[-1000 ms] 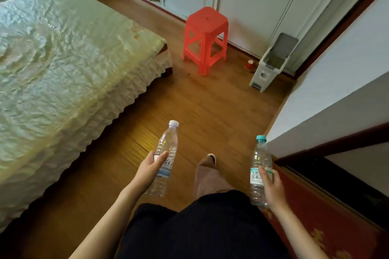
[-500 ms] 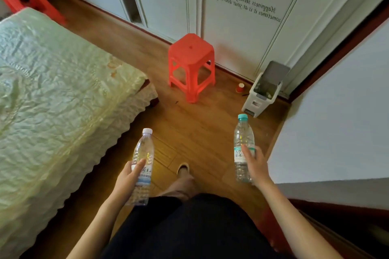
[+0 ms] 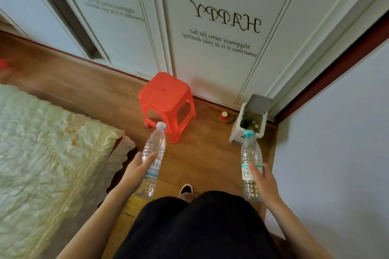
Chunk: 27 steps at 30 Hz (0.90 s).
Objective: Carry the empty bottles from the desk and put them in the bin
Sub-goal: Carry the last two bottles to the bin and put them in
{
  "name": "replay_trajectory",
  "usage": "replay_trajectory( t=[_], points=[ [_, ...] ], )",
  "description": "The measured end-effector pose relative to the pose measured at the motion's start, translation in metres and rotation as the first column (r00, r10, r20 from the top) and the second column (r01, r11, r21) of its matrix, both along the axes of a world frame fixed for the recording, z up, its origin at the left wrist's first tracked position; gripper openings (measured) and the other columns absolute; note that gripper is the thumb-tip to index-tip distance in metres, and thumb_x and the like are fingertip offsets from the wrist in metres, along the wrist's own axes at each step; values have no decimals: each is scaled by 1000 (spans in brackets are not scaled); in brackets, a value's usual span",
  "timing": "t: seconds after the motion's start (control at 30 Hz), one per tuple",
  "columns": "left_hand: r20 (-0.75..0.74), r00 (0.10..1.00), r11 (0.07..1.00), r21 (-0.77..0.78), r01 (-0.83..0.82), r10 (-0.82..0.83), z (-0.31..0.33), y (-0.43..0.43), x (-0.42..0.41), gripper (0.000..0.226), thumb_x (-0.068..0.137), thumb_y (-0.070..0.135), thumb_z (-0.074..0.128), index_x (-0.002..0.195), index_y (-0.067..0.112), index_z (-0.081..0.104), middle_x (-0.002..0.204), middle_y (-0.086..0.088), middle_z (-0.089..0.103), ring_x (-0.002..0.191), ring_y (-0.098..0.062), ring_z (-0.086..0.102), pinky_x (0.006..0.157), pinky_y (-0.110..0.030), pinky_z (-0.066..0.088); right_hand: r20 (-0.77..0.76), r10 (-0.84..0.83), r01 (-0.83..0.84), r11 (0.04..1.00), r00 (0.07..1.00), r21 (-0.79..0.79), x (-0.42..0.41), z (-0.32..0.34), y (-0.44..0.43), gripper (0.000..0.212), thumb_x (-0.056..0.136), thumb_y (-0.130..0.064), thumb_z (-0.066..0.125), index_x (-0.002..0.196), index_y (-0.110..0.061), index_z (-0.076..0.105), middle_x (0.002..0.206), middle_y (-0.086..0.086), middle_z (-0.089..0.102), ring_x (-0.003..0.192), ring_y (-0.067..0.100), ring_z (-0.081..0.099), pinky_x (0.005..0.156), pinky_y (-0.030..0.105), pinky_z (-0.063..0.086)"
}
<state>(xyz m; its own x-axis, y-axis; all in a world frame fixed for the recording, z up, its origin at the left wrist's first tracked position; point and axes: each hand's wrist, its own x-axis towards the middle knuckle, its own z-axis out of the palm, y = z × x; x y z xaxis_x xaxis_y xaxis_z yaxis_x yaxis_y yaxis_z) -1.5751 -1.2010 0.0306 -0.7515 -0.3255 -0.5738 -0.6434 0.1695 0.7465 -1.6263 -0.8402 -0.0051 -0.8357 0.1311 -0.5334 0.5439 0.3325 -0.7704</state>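
My left hand (image 3: 137,171) grips a clear white-capped bottle (image 3: 154,147) around its label, the neck tilted forward toward the stool. My right hand (image 3: 264,181) holds a clear teal-capped bottle (image 3: 249,155) upright by its label. A small white bin (image 3: 235,132) with its grey lid raised stands on the floor in the corner ahead, right behind the teal cap. Some rubbish shows inside it.
A red plastic stool (image 3: 166,99) stands left of the bin against the white wardrobe doors (image 3: 210,65). A small red cup (image 3: 223,116) sits between stool and bin. A bed (image 3: 46,153) with a pale cover fills the left; a white wall (image 3: 336,132) runs along the right.
I have walked forward across the wooden floor. The stool and bin are much closer, and both bottles have stayed in my hands.
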Motion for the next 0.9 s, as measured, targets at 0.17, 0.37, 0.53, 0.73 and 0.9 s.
replay_trajectory(
  t=[0.17, 0.37, 0.53, 0.73, 0.9],
  points=[
    [-12, 979, 979, 36, 203, -203, 3, 23, -121, 35, 88, 50, 58, 113, 28, 51, 103, 3, 67, 94, -16, 67, 76, -31, 53, 3, -178, 178, 982, 984, 57, -39, 7, 23, 40, 93, -40, 55, 122, -12, 50, 101, 10, 65, 80, 19, 66, 61, 25, 48],
    [16, 944, 942, 64, 329, -331, -18, 86, -219, 31, 90, 46, 56, 109, 21, 56, 100, 0, 68, 91, -14, 65, 69, -25, 47, 28, -339, 335, 938, 941, 84, -94, -4, 71, 30, 95, -36, 53, 114, -13, 49, 103, 14, 64, 78, 19, 65, 60, 27, 49],
    [63, 952, 954, 62, 295, -298, -25, 139, -279, 31, 91, 45, 56, 103, 16, 57, 95, -6, 67, 85, -19, 66, 63, -24, 46, 32, -355, 353, 934, 934, 55, -173, -7, 107, 29, 95, -36, 54, 113, -15, 48, 102, 12, 64, 74, 13, 63, 56, 22, 45],
    [105, 959, 965, 52, 258, -262, -22, 190, -350, 50, 82, 57, 59, 102, 10, 57, 103, -19, 67, 85, -28, 66, 70, -35, 53, 32, -299, 299, 954, 954, -2, -273, -5, 151, 38, 94, -42, 53, 119, -15, 49, 104, 7, 66, 82, 13, 66, 63, 21, 49],
    [167, 929, 942, 3, 334, -330, -43, 225, -401, 76, 62, 78, 52, 99, 11, 55, 92, -12, 62, 83, -26, 61, 85, -52, 50, 67, -314, 317, 947, 947, -53, -325, -19, 173, 29, 95, -41, 51, 115, -21, 44, 95, -4, 63, 79, 7, 65, 59, 16, 50]
  ],
)
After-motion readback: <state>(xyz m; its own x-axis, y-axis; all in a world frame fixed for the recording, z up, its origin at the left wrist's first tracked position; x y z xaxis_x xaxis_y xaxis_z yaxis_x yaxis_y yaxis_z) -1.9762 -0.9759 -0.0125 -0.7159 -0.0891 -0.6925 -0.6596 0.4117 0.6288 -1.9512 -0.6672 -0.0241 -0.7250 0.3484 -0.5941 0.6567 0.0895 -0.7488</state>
